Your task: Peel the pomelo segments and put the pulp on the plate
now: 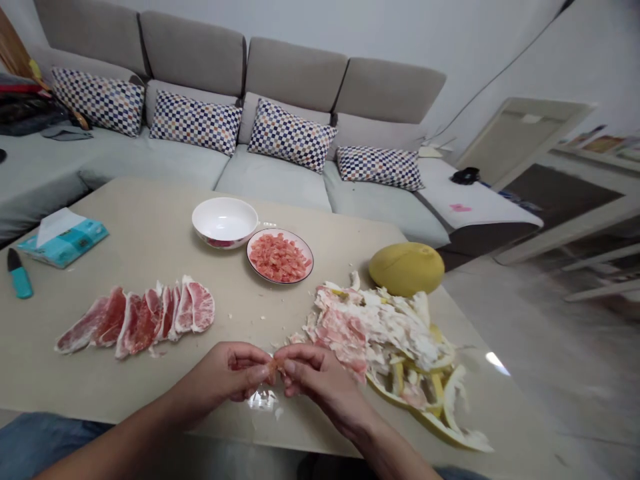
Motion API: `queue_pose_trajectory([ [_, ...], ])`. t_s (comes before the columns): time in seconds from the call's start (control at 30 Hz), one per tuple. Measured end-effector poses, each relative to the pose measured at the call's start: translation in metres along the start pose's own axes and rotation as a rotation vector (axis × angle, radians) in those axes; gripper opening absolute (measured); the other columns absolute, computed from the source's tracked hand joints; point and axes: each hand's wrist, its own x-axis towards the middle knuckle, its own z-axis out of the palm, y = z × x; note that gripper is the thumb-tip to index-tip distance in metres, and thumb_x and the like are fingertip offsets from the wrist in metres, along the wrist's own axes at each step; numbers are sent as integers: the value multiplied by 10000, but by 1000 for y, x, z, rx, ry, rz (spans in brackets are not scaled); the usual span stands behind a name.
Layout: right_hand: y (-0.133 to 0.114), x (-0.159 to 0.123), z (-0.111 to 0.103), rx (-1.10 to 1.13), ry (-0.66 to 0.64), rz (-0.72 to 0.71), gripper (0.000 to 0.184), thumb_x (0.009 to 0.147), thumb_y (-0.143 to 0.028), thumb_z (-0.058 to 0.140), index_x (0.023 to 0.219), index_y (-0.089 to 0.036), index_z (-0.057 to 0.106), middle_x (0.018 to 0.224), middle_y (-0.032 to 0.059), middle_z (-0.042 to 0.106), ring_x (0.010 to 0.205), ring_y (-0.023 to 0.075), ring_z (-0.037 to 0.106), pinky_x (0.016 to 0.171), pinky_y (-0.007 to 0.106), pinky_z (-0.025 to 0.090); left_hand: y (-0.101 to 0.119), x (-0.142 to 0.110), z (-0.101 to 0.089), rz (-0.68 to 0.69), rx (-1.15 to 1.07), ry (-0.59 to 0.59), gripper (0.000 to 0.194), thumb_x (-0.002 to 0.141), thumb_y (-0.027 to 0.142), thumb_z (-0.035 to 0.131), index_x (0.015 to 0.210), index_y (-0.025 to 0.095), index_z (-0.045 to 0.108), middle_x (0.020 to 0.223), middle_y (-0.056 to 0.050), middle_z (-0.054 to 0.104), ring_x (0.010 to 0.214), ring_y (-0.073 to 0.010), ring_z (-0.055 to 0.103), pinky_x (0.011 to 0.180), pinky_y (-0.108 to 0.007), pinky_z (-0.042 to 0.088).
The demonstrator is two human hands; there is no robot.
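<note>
Close to the table's front edge, my left hand [239, 373] and my right hand [314, 373] meet fingertip to fingertip. Both pinch one small piece of pink pomelo flesh [273, 373], mostly covered by the fingers. Left of them lies a row of pomelo segments [150, 317], red-pink with white skin. Beyond the hands, a dark-rimmed plate [311, 268] holds a heap of peeled pink pulp [280, 258]. To the right of my right hand spreads a pile of pomelo peel, white pith and membrane [390, 333].
A white bowl [225, 220] touches or nearly touches the plate. A whole yellow pomelo [407, 268] sits behind the peel pile. At the left are a tissue pack [65, 241] and a teal-handled knife [20, 277]. A grey sofa [280, 173] with checked cushions stands behind the table.
</note>
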Motion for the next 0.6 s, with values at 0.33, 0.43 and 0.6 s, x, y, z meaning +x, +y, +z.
queue_pose_trajectory([
  [0.33,-62,67,-50,-358,260,-208,345,770,-405,716,996,-145,727,858,46,713,736,135,660,755,283,559,73,69,-21,201,401,225,255,775,366,694,923,163,741,810,-33,702,639,-124,547,587,-237,415],
  [0.43,-104,119,-73,-496,348,-306,266,845,-344,661,988,-125,708,884,56,704,826,174,662,832,333,547,113,133,-39,263,451,353,186,786,288,699,917,159,725,955,-41,698,877,-188,611,759,-276,478],
  [0.6,-143,181,-90,-757,423,-364,263,942,-306,568,1167,-170,588,1189,80,608,988,208,628,836,407,542,144,214,-54,222,403,450,323,907,318,577,1192,165,577,1219,-90,601,1018,-244,620,843,-444,538],
])
